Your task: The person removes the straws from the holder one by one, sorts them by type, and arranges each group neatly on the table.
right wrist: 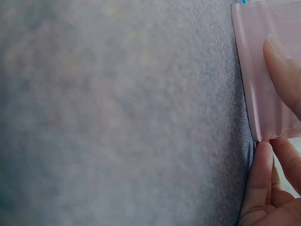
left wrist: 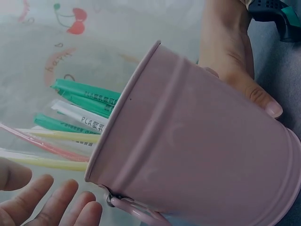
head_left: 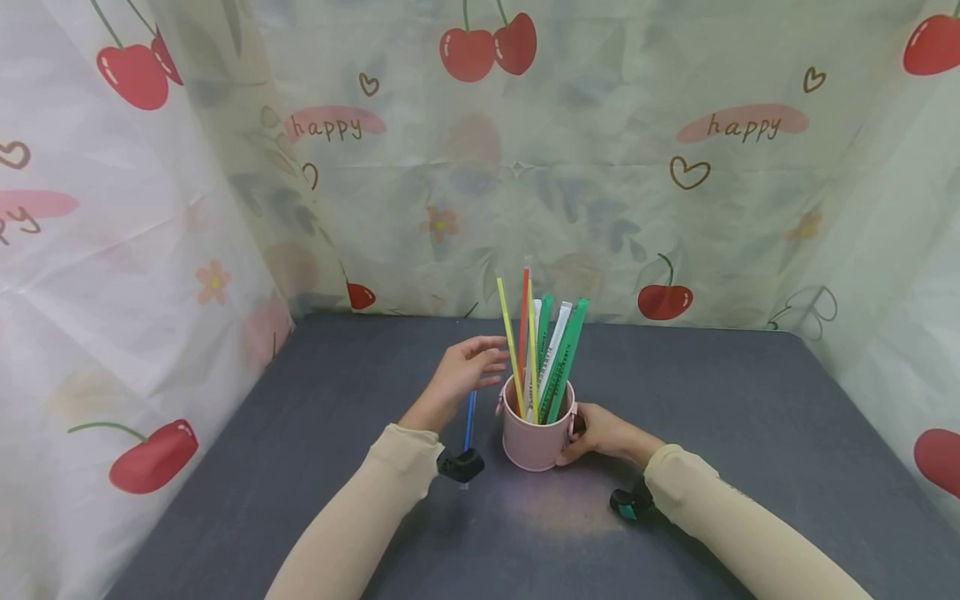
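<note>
A pink metal bucket (head_left: 534, 447) stands upright on the table, holding yellow and red straws and several green and white paper-wrapped straws (head_left: 567, 354). My right hand (head_left: 606, 436) grips the bucket's lower right side, its thumb on the front wall in the right wrist view. Beside the yellow straw (head_left: 504, 312) at the bucket's left is my left hand (head_left: 461, 373), fingers loosely extended and nothing held. In the left wrist view those fingertips sit just short of the bucket's rim. A blue straw (head_left: 470, 421) lies on the table under the left wrist, partly hidden by the wrist camera.
The dark grey table (head_left: 360, 375) is enclosed at the back and sides by a cherry-print curtain (head_left: 562, 192). Black wrist cameras hang below both cuffs, the left one (head_left: 461, 465) near the blue straw. A thin handle (left wrist: 141, 213) hangs on the bucket's side.
</note>
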Tool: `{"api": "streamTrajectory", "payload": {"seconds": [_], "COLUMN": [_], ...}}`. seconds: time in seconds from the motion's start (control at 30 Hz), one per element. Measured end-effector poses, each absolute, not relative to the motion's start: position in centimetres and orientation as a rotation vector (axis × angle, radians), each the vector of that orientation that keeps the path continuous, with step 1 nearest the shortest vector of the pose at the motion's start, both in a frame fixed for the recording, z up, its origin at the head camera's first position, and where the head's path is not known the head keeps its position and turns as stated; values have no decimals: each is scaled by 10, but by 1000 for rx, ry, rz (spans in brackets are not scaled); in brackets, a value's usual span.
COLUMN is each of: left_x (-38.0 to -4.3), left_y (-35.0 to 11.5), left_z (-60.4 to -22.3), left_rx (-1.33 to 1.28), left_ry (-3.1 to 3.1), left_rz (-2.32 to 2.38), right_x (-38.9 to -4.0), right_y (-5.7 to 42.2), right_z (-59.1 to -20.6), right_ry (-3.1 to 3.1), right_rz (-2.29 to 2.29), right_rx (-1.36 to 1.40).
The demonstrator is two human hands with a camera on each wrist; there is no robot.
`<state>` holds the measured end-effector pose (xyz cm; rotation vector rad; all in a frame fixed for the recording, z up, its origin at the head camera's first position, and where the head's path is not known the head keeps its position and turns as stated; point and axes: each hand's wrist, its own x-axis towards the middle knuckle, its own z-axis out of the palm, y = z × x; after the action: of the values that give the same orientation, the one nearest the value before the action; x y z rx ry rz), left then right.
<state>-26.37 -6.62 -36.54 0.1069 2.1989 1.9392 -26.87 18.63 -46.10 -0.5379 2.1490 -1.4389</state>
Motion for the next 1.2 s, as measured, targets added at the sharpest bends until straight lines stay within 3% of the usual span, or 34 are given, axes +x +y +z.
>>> {"api": "streamTrajectory", "payload": {"seconds": [1.2], "left_x": [-258], "left_y": [-57], "left_z": [-365], "left_rx": [336], "left_ry": [2268], "left_rz": [1849], "right_x": [-268], "right_y": [186], "right_z": [-461], "right_ry": [2148], "right_rz": [-1440], "right_rx": [-550]}}
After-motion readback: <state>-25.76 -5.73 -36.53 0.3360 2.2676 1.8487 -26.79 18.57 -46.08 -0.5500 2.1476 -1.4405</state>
